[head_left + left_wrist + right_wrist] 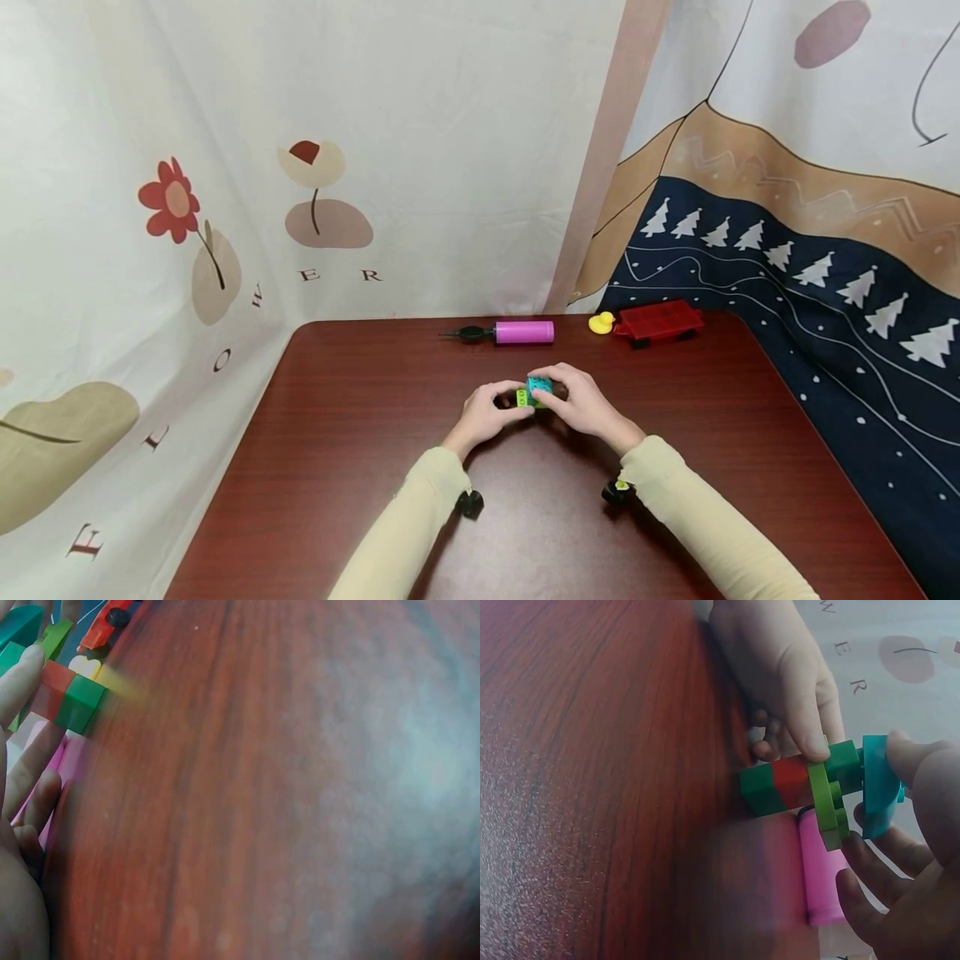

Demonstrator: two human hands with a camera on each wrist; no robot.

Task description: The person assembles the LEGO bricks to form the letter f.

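Note:
A stack of toy building bricks is held above the table between both hands. In the right wrist view it has a dark green brick [757, 793] at one end, then a red brick [790, 782], a lime green plate [823, 802] with studs and another green brick [844, 759]. My left hand [483, 415] pinches the stack from the left, thumb at the lime plate. A teal brick [877, 784] is pinched by my right hand [587, 406] at the green brick's studs, slightly tilted. Whether it is fully joined I cannot tell.
Beyond the hands on the brown table [360, 467] lies a pink pump [525, 332] with a black nozzle. A yellow rubber duck [601, 323] and a red toy wagon [660, 321] stand at the far edge. Printed cloth [450, 167] hangs behind the table.

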